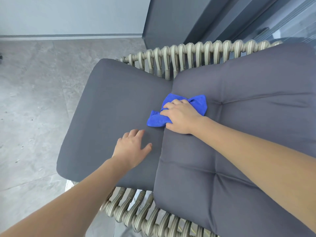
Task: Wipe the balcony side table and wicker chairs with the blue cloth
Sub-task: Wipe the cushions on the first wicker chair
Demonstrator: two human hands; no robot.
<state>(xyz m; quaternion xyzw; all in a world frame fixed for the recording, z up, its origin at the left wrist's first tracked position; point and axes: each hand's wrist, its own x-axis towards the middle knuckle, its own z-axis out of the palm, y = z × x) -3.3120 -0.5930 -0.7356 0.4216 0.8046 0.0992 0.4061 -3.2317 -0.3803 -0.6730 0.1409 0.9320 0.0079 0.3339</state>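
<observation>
A wicker chair (191,53) with beige woven rope sides fills the view. It carries a flat grey seat cushion (109,106) and a tufted grey back cushion (248,93). The bunched blue cloth (158,119) lies where the two cushions meet. My right hand (179,115) grips the cloth with curled fingers and presses it down on the seam. Fingers spread, my left hand (133,147) rests flat on the seat cushion just below and left of the cloth. No side table is in view.
Grey stone floor tiles (34,100) lie to the left of the chair. A pale wall with a baseboard (71,36) runs along the top, and a dark grey door frame (171,19) and glass stand behind the chair.
</observation>
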